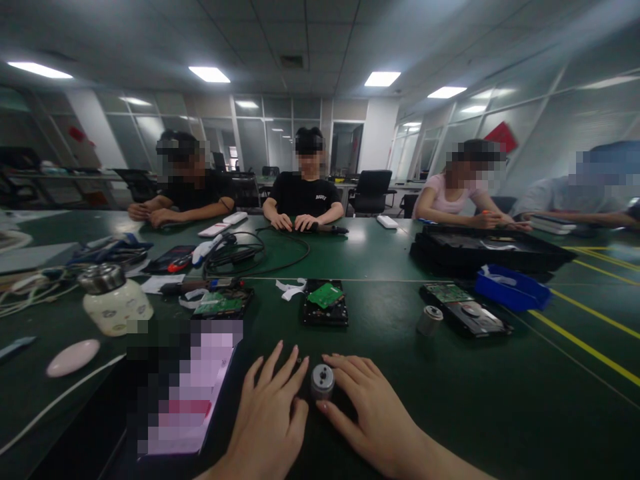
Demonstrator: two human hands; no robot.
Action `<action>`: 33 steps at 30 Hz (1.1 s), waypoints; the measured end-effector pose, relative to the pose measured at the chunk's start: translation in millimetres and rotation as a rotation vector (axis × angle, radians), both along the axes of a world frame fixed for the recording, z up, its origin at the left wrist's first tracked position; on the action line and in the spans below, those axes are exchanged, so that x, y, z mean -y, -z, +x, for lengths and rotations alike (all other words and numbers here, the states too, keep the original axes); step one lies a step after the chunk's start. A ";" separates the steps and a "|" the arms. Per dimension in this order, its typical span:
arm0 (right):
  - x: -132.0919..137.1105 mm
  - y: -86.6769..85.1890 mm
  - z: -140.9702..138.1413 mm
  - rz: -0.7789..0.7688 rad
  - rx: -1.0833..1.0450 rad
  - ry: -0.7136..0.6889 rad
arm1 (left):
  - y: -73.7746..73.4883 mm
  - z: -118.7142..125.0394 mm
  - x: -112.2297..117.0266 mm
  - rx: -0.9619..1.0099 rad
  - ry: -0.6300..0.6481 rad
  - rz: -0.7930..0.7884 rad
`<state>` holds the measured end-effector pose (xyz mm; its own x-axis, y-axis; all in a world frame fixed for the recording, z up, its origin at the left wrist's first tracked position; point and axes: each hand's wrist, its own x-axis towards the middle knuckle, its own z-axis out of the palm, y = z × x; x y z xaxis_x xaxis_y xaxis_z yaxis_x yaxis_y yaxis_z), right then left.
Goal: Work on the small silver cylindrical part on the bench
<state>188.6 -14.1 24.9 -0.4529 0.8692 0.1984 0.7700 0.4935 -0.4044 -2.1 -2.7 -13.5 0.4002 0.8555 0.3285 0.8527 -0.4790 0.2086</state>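
My left hand (275, 393) lies on the green table with its fingers spread and holds nothing. To the right of it, my right hand (373, 393) curves around a short silver metal cylinder (323, 383) that looks like a small motor. Thumb in front and fingers behind, it keeps the cylinder upright, its top face with small holes showing. A tiny dark piece (299, 361) lies by my left fingertips. Beyond my hands sits an opened hard drive (325, 313) with a green circuit board (326, 295) on top and a white strip (291, 289) beside it.
A phone (213, 373) and a patterned bottle (117, 307) stand left. Farther right are another metal cylinder (429, 321), a hard drive (483, 319), a blue tray (515, 291) and a black case (480, 250). Cables (240, 250) run across the table. Several people sit opposite.
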 end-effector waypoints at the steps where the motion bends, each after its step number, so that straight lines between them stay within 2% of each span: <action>1: -0.1 -0.1 -0.1 -0.002 0.001 0.002 | 0.7 -0.2 -0.2 0.002 0.002 0.005; 6: -1.5 1.3 -0.2 0.004 0.004 0.003 | -1.1 -2.5 -0.1 0.087 0.046 0.106; 12: -1.3 3.1 0.6 0.014 0.007 -0.023 | -10.9 -2.4 3.3 0.270 0.368 0.331; 15: -1.1 2.6 0.5 0.018 0.015 -0.029 | -12.4 -0.3 2.2 0.279 0.433 0.370; 20: -4.1 2.1 0.6 0.017 0.064 -0.060 | -12.6 2.1 -5.1 0.211 0.451 0.488; 25: -10.4 3.8 1.9 0.022 0.104 -0.089 | -10.5 2.3 -10.0 0.176 0.446 0.513; 29: -15.5 8.7 4.9 0.029 0.122 -0.086 | -4.5 0.9 -13.0 0.106 0.446 0.490; 33: -20.8 15.3 8.8 0.067 0.141 -0.087 | 1.6 -1.4 -18.1 0.072 0.467 0.535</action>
